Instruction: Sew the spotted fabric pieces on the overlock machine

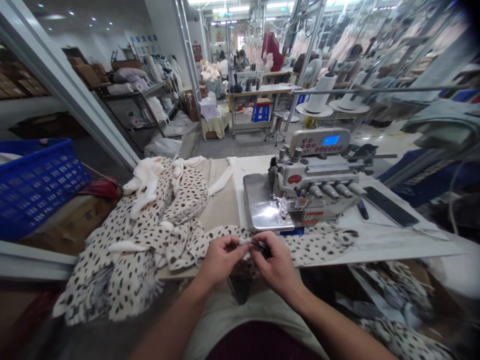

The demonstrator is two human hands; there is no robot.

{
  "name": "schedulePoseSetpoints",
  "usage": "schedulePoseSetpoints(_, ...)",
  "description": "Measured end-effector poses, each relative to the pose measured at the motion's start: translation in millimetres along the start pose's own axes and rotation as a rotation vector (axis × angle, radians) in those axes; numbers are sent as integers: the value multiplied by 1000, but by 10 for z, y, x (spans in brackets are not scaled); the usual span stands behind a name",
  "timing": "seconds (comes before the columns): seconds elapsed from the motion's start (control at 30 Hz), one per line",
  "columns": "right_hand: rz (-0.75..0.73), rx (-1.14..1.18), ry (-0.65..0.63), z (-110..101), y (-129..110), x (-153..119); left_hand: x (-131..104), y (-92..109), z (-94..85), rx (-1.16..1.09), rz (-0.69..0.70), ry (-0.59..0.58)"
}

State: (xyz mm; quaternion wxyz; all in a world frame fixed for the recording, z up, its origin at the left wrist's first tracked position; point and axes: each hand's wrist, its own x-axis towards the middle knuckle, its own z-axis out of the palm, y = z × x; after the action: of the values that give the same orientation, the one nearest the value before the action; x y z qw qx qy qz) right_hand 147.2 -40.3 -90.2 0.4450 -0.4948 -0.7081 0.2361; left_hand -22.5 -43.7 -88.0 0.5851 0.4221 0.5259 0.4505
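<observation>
In front of the sewing machine, my left hand (224,257) pinches the edge of a white fabric with dark spots (318,247). Close against it, my right hand (275,262) is closed round small dark metal thread snips (264,249), whose tip meets the fabric between my fingertips. The spotted strip runs along the table's front edge on both sides of my hands. Just beyond them stands a white overlock sewing machine (311,185) with a shiny metal plate (262,200). The exact spot where the tip touches is partly hidden by my fingers.
A heap of spotted fabric pieces (131,240) hangs over the table's left edge. A blue basket (37,185) sits on a cardboard box at far left. A phone (392,205) lies right of the machine. Thread cones (320,95) stand behind; more spotted fabric (405,335) lies below right.
</observation>
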Motion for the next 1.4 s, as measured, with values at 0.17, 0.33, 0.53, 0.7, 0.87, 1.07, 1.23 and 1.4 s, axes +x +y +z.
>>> schedulePoseSetpoints(0.17, -218, -137, 136, -51, 271, -273, -16, 207, -228, -406, -3, 286)
schedulePoseSetpoints(0.33, -98, -499, -39, -147, 474, -441, -86, 553, -736, -563, 140, 559)
schedulePoseSetpoints(0.53, -106, -666, -206, -105, 440, -333, -111, 751, -894, -435, 269, 638)
schedulePoseSetpoints(0.7, -279, -550, -82, -15, 585, -154, -20, 634, -418, -216, 141, 411)
schedulePoseSetpoints(0.87, -331, 22, 114, -68, 410, -87, 53, 480, 36, -50, 74, 193)
schedulePoseSetpoints(1.07, 26, 284, 72, -45, 69, -25, 67, 423, 179, 183, 111, -112)
schedulePoseSetpoints(1.23, 166, 332, 108, -47, 45, 71, 84, 522, 129, 454, 293, -189)
schedulePoseSetpoints(1.4, 175, 474, 23, -159, -22, 102, 229, 687, 93, 688, 506, -242)
